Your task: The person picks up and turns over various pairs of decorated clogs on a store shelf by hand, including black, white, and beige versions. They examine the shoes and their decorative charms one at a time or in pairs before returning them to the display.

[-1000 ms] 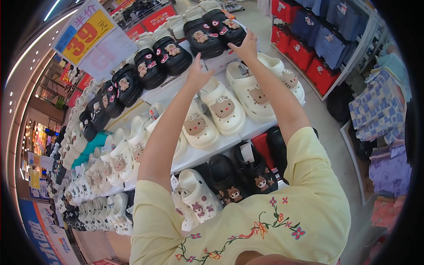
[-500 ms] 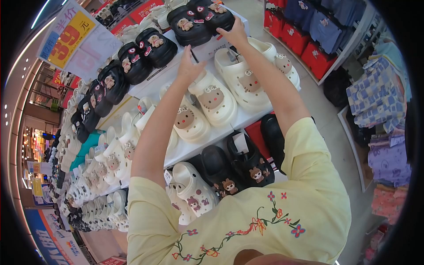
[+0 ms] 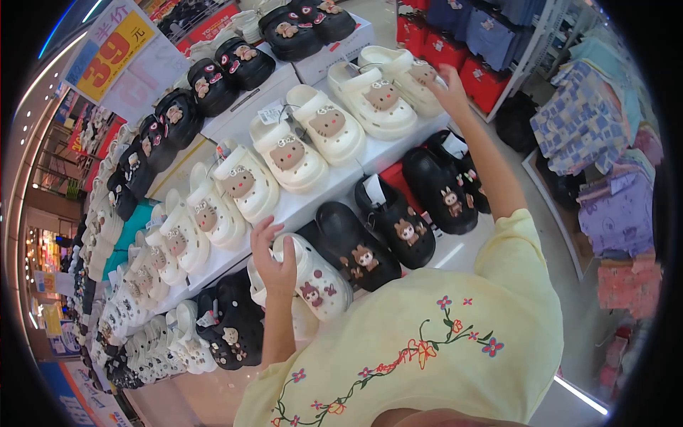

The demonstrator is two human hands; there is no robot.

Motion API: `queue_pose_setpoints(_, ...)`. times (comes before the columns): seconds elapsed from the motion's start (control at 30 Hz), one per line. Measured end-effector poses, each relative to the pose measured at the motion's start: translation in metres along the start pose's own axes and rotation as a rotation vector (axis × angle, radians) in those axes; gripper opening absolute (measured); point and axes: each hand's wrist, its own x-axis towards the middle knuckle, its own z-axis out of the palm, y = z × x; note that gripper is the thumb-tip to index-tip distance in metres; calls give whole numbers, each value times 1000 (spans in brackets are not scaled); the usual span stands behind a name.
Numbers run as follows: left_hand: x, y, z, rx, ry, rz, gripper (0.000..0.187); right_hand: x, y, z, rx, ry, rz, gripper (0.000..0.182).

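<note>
My left hand (image 3: 274,260) is over the lower row, fingers apart and holding nothing, beside a white clog with brown charms (image 3: 321,279). At the right end of the white shelf (image 3: 306,206), my right hand (image 3: 449,92) has its fingers apart at the outer side of a white clog (image 3: 413,80); whether the fingertips touch it is unclear. A second white clog with a cat-face charm (image 3: 377,99) stands beside that one. More cat-face clogs (image 3: 327,124) line the shelf to the left. Black clogs with bear charms (image 3: 302,32) rest on the top tier.
Black clogs (image 3: 359,249) fill the lower row. A yellow price sign (image 3: 114,57) stands at the upper left. Red and blue clothes hang on a rack (image 3: 533,50) at the upper right, and folded checked clothes (image 3: 569,132) lie at the right.
Both hands have left the black clogs on the top tier. My left hand came down towards the lower row; my right hand moved right and down to the white clogs. The view has shifted slightly.
</note>
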Motion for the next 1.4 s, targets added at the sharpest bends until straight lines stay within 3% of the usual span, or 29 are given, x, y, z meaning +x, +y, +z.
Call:
queue_pose_setpoints(0.03,-14,0,-4,-56,47,-75,20,-16,16,-5,-5,5,25,65)
queue_pose_setpoints(0.2,-83,-14,-6,-8,111,-30,15,-108,-12,-36,61,-219,378,68)
queue_pose_setpoints(0.37,-112,0,-4,-35,71,24,14,-127,-50,-38,268,-173,329,51)
queue_pose_setpoints(0.53,-126,10,-2,16,125,95,21,-123,-56,-50,81,-145,228,58)
queue_pose_setpoints(0.67,-130,33,10,-25,137,-55,30,-105,-44,-62,-93,-24,166,64)
queue_pose_setpoints(0.8,-111,44,55,-31,122,-101,49,-76,-22,-60,-185,-96,146,81)
queue_pose_setpoints(1.0,-33,76,170,8,9,-76,84,-43,8,-48,27,-284,77,98)
queue_pose_setpoints(1.17,32,59,274,30,47,-121,95,-31,36,-32,174,-354,74,103)
queue_pose_setpoints(1.23,43,61,292,-112,64,-228,96,-26,38,-26,182,-342,56,104)
queue_pose_setpoints(1.4,66,41,324,-115,179,-247,97,-29,27,-29,59,-348,92,103)
